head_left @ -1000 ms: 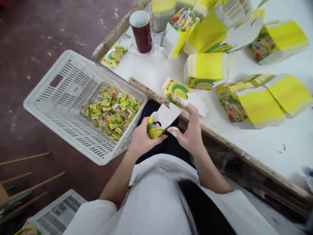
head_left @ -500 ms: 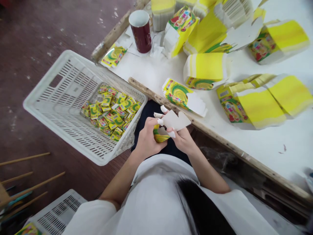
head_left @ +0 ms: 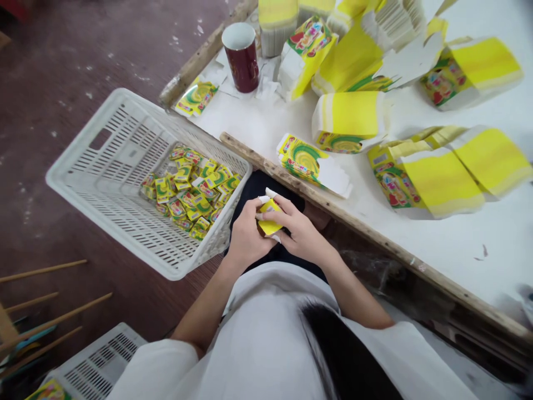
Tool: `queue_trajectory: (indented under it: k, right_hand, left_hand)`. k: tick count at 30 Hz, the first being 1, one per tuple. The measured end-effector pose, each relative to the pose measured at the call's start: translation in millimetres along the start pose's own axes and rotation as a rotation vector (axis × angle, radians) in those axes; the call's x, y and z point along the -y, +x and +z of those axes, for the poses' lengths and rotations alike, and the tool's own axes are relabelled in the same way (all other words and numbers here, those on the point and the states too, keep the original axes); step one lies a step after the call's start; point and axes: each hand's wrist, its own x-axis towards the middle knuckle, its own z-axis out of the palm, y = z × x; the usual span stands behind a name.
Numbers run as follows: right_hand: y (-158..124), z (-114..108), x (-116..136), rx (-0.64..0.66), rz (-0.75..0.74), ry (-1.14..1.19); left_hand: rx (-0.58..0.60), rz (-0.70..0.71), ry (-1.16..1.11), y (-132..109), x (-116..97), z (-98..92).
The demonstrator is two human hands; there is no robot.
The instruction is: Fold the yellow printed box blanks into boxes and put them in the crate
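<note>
Both hands are closed around a small yellow carton (head_left: 269, 223) above my lap. My left hand (head_left: 247, 236) grips its left side. From the right, my right hand (head_left: 302, 233) wraps over it, with fingers across its face. White coverings show on several fingertips. The carton's underside is hidden by my palms. Just beyond the hands, a flat printed carton (head_left: 302, 161) lies at the table's near edge, its white flap pointing right.
A white plastic crate (head_left: 112, 222) holding many small yellow boxes (head_left: 191, 191) stands to the left. On the table (head_left: 449, 250) are stacks of yellow cartons (head_left: 441, 178) and a maroon cup (head_left: 241, 58). A wooden strip (head_left: 353, 222) borders the table. Another crate (head_left: 108, 355) sits lower left.
The carton's white flap, raised between my fingers before, no longer shows; the carton now appears compact and yellow. My right hand has shifted left over it.
</note>
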Motion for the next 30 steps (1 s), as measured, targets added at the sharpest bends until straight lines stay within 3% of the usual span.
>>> queue_trajectory:
  k: [6,13,20,26,30]
  right_hand:
    - [-4.5,-11.5,-6.6,-0.079,0.038,-0.019]
    - [-5.2,-22.1,-8.0,0.157,0.022,-0.063]
    - [-3.4,-19.9,-8.7,0.027,0.045,-0.079]
    - [-7.3,-32.9,-10.6,0.089,-0.013,0.007]
    - [-9.5,-20.6,-12.4,0.008,-0.001,0.015]
  left_hand:
    - [0.060,-0.051,0.055,3.1,4.6,-1.0]
    - [0.091,0.001,0.137,8.6,3.4,-12.2]
    - [0.133,0.054,0.179,15.8,-2.8,-18.1]
    - [0.159,0.072,0.109,11.8,1.1,-16.9]
    - [0.137,0.090,0.162,10.1,-1.6,-12.8]
